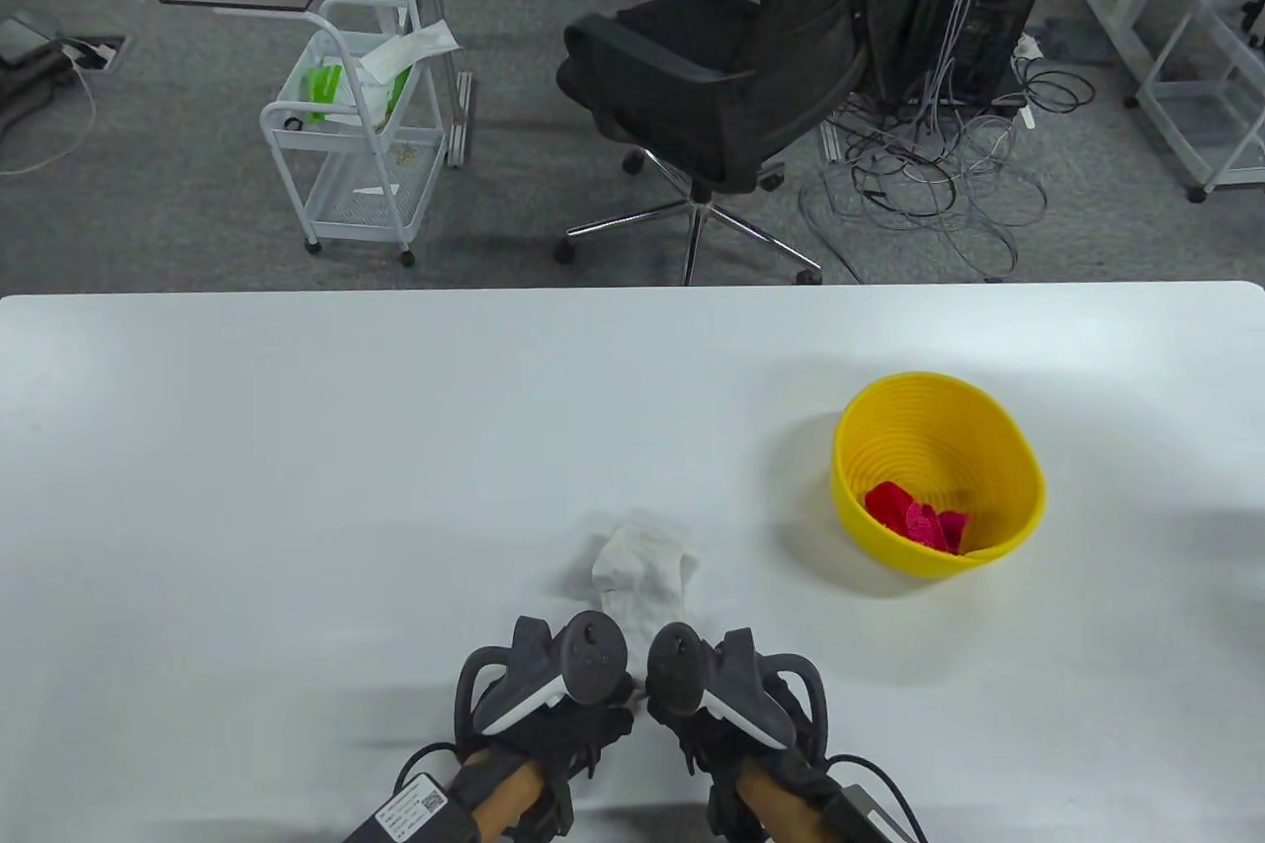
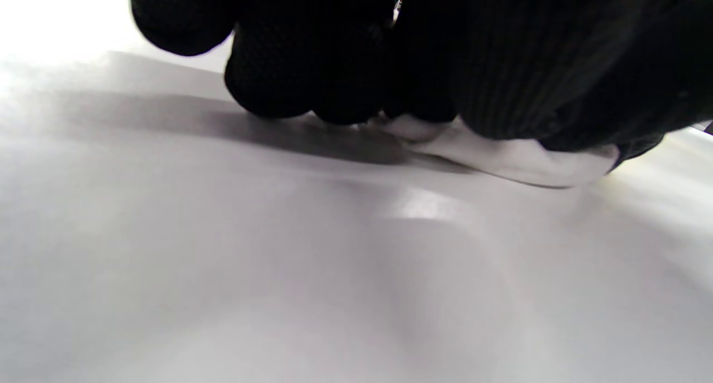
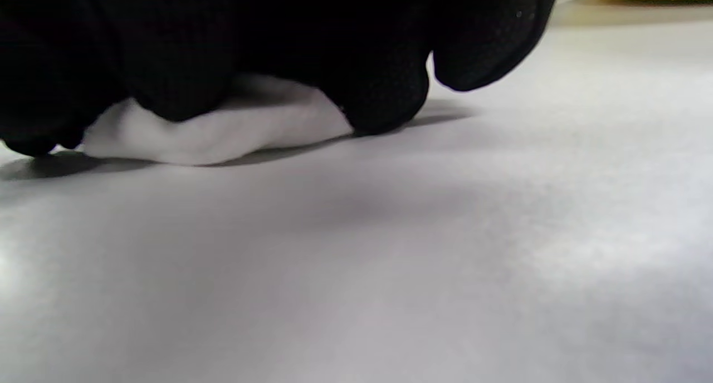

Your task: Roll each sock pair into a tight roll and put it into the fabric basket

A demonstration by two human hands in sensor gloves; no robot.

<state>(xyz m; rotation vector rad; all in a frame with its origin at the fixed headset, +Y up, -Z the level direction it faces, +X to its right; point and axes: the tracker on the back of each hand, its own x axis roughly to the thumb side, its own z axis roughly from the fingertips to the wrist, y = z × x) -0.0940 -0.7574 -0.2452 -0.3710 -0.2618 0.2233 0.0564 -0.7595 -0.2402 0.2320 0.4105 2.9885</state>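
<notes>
Both my left hand (image 1: 553, 700) and right hand (image 1: 716, 700) pinch the white sock pair's (image 1: 642, 571) near end by the table's near edge, so I should roll snugly, evenly toward the far edge.

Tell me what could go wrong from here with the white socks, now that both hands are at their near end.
1. Both hands, left hand and right hand, work only the near end of the white socks; the far end lies bunched, so the roll may come out loose or crooked.
2. The yellow basket sits off to the right and already holds a red roll; a loose roll could unravel on the way there.
</notes>
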